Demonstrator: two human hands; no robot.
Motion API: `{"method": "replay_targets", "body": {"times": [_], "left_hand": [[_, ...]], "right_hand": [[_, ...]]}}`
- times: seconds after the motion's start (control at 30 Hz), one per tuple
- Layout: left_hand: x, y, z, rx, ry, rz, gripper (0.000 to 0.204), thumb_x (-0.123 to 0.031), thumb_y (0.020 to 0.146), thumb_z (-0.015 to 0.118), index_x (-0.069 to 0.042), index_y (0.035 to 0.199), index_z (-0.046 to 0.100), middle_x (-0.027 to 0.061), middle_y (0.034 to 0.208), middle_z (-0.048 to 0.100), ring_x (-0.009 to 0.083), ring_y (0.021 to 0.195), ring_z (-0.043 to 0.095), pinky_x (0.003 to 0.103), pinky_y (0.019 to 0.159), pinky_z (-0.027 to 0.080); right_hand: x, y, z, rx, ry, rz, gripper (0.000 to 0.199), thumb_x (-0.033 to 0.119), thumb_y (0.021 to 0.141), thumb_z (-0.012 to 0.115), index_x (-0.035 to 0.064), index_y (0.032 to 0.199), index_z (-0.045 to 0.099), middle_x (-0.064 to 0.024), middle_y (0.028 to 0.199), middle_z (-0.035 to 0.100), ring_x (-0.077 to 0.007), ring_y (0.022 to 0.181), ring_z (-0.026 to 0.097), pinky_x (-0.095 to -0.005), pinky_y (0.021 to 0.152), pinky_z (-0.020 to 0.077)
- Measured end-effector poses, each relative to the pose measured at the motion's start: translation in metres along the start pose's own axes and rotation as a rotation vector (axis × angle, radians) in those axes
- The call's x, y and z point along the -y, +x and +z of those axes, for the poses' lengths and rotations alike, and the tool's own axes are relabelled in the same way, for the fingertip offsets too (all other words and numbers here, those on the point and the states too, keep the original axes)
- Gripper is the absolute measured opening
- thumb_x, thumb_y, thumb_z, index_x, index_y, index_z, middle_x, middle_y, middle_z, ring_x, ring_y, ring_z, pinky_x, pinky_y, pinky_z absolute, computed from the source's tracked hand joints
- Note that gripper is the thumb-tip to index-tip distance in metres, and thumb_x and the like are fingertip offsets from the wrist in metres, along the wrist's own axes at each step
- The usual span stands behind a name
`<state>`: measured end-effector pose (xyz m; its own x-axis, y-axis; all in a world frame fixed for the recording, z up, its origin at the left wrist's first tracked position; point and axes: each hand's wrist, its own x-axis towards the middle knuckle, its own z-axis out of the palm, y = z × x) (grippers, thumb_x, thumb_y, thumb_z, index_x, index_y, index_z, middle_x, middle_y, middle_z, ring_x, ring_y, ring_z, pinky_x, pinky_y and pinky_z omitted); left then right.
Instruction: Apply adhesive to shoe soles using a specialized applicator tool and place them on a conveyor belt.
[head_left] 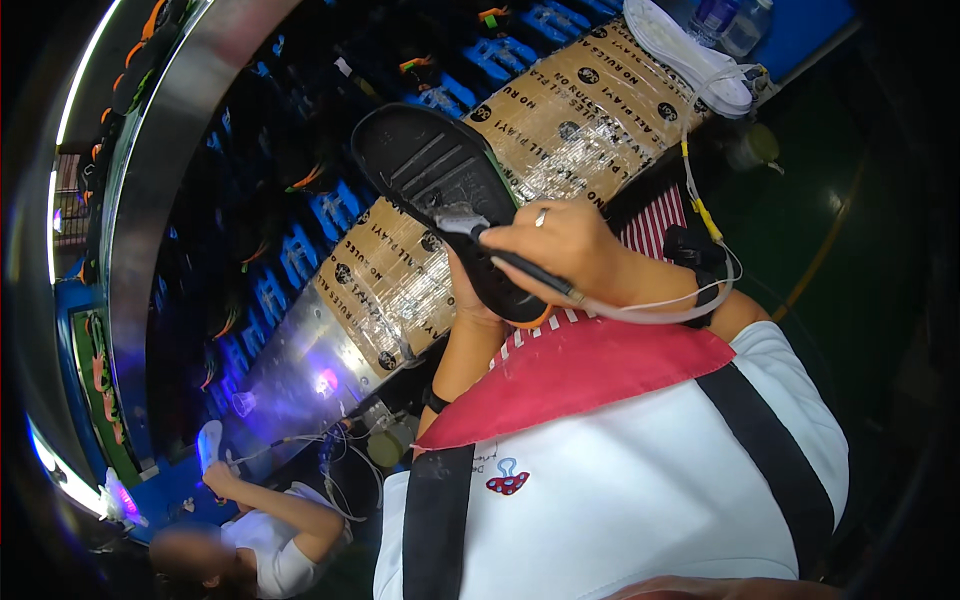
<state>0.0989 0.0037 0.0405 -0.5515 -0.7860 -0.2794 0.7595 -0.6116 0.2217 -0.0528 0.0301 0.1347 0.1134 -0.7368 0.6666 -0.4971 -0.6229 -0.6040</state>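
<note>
A black shoe sole [420,150] is tilted in front of me, its grooved face toward the camera. My left hand [472,295] is closed around its lower edge from beneath, with the fingers partly hidden behind it. In my right hand [570,245] is a brush with a dark handle. Its pale bristles [457,218] touch the middle of the sole, where a wet-looking patch shows. From the handle's end a clear tube [650,316] curves past my right wrist and up to a yellow connector [708,222].
Beyond the sole runs a ledge covered in printed brown cardboard [570,120]. A white sole [690,55] and plastic bottles [745,28] sit at its far right. Blue holders [340,210] with dark shoes line the far side. At lower left, a co-worker [285,530] holds a pale sole [209,445].
</note>
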Motion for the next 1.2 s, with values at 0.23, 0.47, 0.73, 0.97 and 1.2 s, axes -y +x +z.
{"method": "replay_targets", "body": {"times": [0.23,0.47,0.73,0.97,1.2], "left_hand": [[-0.007,0.004,-0.010,0.049,0.145,0.022,0.070,-0.060,0.077,0.052,-0.006,0.121,0.046,0.0164,0.114,0.054,0.0287,0.100,0.056,0.042,0.088,0.046],[-0.016,0.012,-0.004,0.156,0.089,0.072,0.074,-0.061,0.078,0.049,-0.004,0.124,0.041,0.0195,0.113,0.053,0.0406,0.099,0.053,0.051,0.081,0.048],[-0.034,0.008,0.013,0.160,0.126,0.182,0.074,-0.063,0.078,0.046,-0.003,0.122,0.042,0.0198,0.108,0.052,0.0380,0.093,0.055,0.047,0.074,0.052],[-0.047,0.003,0.012,0.203,0.237,0.193,0.078,-0.063,0.074,0.053,-0.004,0.123,0.041,0.0178,0.107,0.052,0.0375,0.096,0.053,0.045,0.076,0.051],[-0.072,0.002,0.004,0.343,0.265,0.024,0.087,-0.060,0.070,0.060,-0.002,0.129,0.035,0.0222,0.119,0.048,0.0416,0.103,0.052,0.049,0.083,0.048]], "right_hand": [[0.003,-0.007,-0.002,0.069,0.249,0.057,0.018,0.009,0.068,0.066,0.0048,0.085,0.062,-0.0097,0.067,0.059,-0.0258,0.058,0.058,-0.0335,0.053,0.0446],[0.003,-0.013,0.003,0.278,0.298,0.115,0.021,0.011,0.070,0.066,0.0042,0.089,0.063,-0.0113,0.069,0.061,-0.0261,0.060,0.060,-0.0312,0.057,0.0473],[0.002,-0.007,-0.010,0.387,0.582,0.573,0.022,0.014,0.075,0.065,0.0006,0.093,0.064,-0.0116,0.079,0.065,-0.0121,0.068,0.061,-0.0252,0.061,0.0462],[0.009,-0.007,-0.009,0.456,0.678,0.470,0.024,0.015,0.074,0.068,0.0028,0.095,0.066,-0.0112,0.077,0.064,-0.0164,0.066,0.061,-0.0258,0.059,0.0454],[0.002,-0.009,-0.009,0.612,0.658,0.308,0.024,0.014,0.074,0.068,0.0068,0.097,0.065,-0.0113,0.073,0.062,-0.0213,0.065,0.059,-0.0289,0.059,0.0450]]}}
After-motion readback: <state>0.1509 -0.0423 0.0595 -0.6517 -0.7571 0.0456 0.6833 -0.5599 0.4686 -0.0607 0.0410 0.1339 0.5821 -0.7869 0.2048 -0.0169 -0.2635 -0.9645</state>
